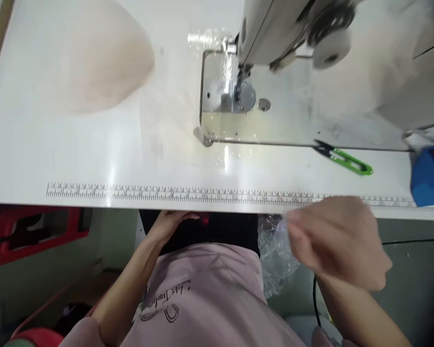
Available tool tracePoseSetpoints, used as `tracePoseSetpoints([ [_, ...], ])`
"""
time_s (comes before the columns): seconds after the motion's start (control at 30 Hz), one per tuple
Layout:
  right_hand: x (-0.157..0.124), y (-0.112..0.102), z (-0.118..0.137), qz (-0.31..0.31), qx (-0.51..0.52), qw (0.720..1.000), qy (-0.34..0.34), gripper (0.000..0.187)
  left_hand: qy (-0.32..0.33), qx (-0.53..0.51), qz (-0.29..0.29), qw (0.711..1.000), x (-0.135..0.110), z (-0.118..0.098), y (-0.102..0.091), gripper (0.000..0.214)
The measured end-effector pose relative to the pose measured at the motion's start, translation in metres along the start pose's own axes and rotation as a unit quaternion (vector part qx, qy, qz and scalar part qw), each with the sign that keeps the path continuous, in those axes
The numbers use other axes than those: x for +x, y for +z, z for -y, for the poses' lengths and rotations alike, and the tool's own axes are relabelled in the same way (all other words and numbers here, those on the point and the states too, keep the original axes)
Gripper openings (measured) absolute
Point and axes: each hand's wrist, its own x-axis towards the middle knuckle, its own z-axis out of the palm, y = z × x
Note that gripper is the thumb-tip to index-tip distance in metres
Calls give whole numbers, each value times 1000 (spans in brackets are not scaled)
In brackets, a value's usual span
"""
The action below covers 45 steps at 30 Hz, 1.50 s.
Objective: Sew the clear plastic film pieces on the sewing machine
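Observation:
I sit at a white sewing table (94, 159) with a sewing machine (311, 62) on it. My left hand (169, 224) rests below the table's front edge on black fabric (220, 231) in my lap, fingers stretched out and holding nothing. My right hand (338, 241) is blurred by motion at the front edge, fingers loosely bent, beside clear crumpled plastic (275, 250). I cannot see whether it holds anything.
A printed ruler strip (202, 194) runs along the table's front edge. Green thread snips (347, 161) lie right of the needle plate (227, 96). Pale fabric (104, 58) lies at the far left, blue cloth (430, 173) at the right edge. A red bin (29, 231) stands below left.

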Motion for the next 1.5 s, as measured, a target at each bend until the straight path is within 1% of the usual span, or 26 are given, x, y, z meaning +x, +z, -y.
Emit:
tracePoseSetpoints([
  [0.03, -6, 4, 12, 50, 32, 998, -2, 20, -14, -11, 7, 1000, -11, 7, -1, 28],
  [0.07, -13, 10, 24, 71, 68, 995, -19, 19, -23, -23, 17, 999, -20, 13, 1, 28],
  [0.1, -19, 17, 36, 95, 101, 990, 5, 19, -28, -36, 27, 999, -28, 17, 4, 29],
  [0.13, -26, 26, 46, 121, 135, 982, 57, 20, -26, -49, 36, 998, -34, 20, 9, 30],
  [0.2, -38, 45, 61, 159, 196, 953, 169, 24, -15, -74, 52, 996, -43, 21, 18, 29],
  [0.23, -43, 53, 64, 171, 211, 937, 221, 28, -8, -82, 58, 995, -45, 21, 22, 27],
  [0.3, -51, 65, 68, 180, 230, 909, 297, 31, 7, -90, 64, 994, -48, 20, 27, 24],
  [0.4, -55, 70, 69, 189, 279, 874, 351, 22, 19, -83, 64, 994, -50, 18, 28, 25],
  [0.53, -51, 66, 71, 200, 339, 836, 383, 13, 13, -80, 68, 994, -51, 20, 28, 27],
  [0.57, -50, 64, 71, 198, 356, 824, 394, 11, 12, -81, 68, 994, -51, 21, 28, 27],
  [0.6, -48, 63, 70, 196, 381, 806, 408, 10, 11, -81, 69, 994, -51, 22, 29, 27],
  [0.63, -47, 62, 68, 197, 415, 780, 426, 11, 9, -82, 70, 994, -51, 23, 29, 27],
  [0.67, -46, 61, 66, 199, 455, 745, 445, 16, 7, -83, 69, 994, -50, 23, 30, 27],
  [0.77, -43, 60, 59, 212, 566, 613, 508, 34, 1, -84, 66, 994, -49, 25, 30, 28],
  [0.8, -43, 60, 56, 216, 588, 575, 527, 38, 0, -84, 63, 994, -48, 25, 30, 28],
  [0.83, -43, 60, 54, 218, 601, 544, 543, 40, 0, -84, 61, 995, -48, 26, 29, 27],
  [0.9, -42, 60, 51, 226, 616, 501, 565, 42, -1, -84, 56, 995, -47, 27, 28, 27],
  [1.0, -40, 61, 48, 238, 628, 460, 581, 43, 2, -82, 52, 995, -47, 28, 27, 26],
  [1.07, -37, 61, 47, 242, 628, 444, 592, 40, 7, -80, 51, 995, -47, 27, 27, 27],
  [1.13, -35, 62, 47, 247, 622, 437, 601, 36, 13, -75, 51, 996, -47, 26, 27, 27],
  [1.2, -34, 63, 47, 256, 618, 438, 601, 32, 18, -67, 52, 996, -48, 25, 28, 25],
  [1.27, -34, 64, 46, 266, 610, 445, 600, 29, 22, -57, 51, 997, -48, 24, 28, 24],
  [1.33, -35, 64, 46, 269, 596, 463, 598, 27, 29, -44, 49, 997, -48, 24, 29, 23],
  [1.4, -35, 63, 46, 260, 579, 499, 590, 27, 37, -30, 46, 998, -49, 24, 28, 23],
  [1.5, -34, 60, 44, 228, 558, 557, 571, 25, 45, -2, 46, 998, -51, 23, 27, 22],
])
